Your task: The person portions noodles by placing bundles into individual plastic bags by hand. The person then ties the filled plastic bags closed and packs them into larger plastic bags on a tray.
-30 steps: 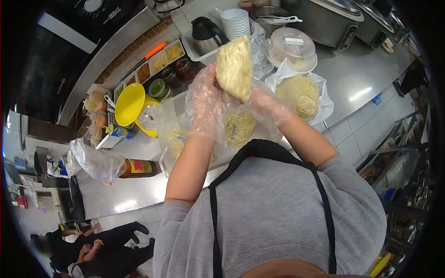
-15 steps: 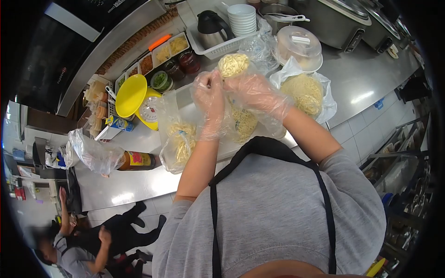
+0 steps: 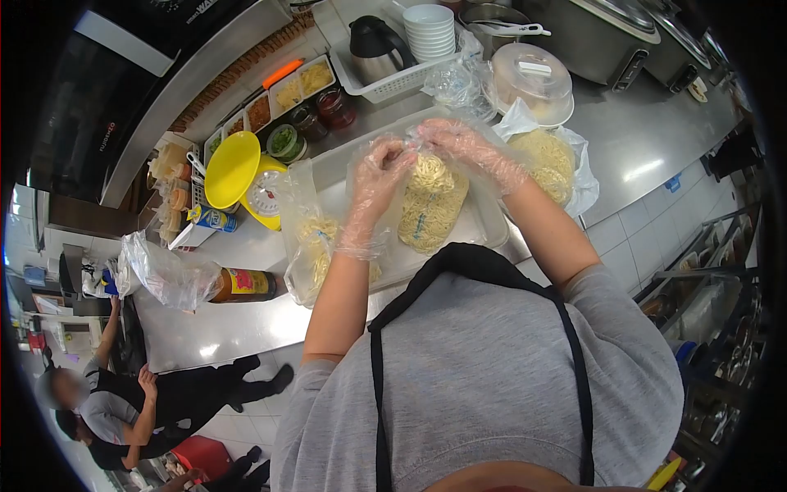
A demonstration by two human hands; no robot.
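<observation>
Both of my hands wear clear plastic gloves. My left hand (image 3: pixel 379 182) and my right hand (image 3: pixel 469 151) pinch the mouth of a clear plastic bag between them. A round bundle of pale yellow noodles (image 3: pixel 431 174) hangs below my fingers, apparently inside this bag. Directly beneath it lies a bag of noodles (image 3: pixel 426 220) with blue print, in a translucent tray (image 3: pixel 485 231). Another bag of noodles (image 3: pixel 318 238) sits at the tray's left end, partly hidden by my left forearm. To the right, a heap of noodles (image 3: pixel 545 160) rests in an opened white bag.
A yellow kitchen scale (image 3: pixel 233 170) stands left of the tray, near a bottle (image 3: pixel 244 284) lying down. Behind are jars (image 3: pixel 334 108), a thermal jug (image 3: pixel 375 51), stacked white bowls (image 3: pixel 429 34) and a covered dish (image 3: pixel 533 78). A co-worker (image 3: pixel 123 402) stands at lower left.
The noodle bundle has gone from above my hands to below them, over the tray. My hands have spread apart, each gripping the bag's mouth. The co-worker has shifted.
</observation>
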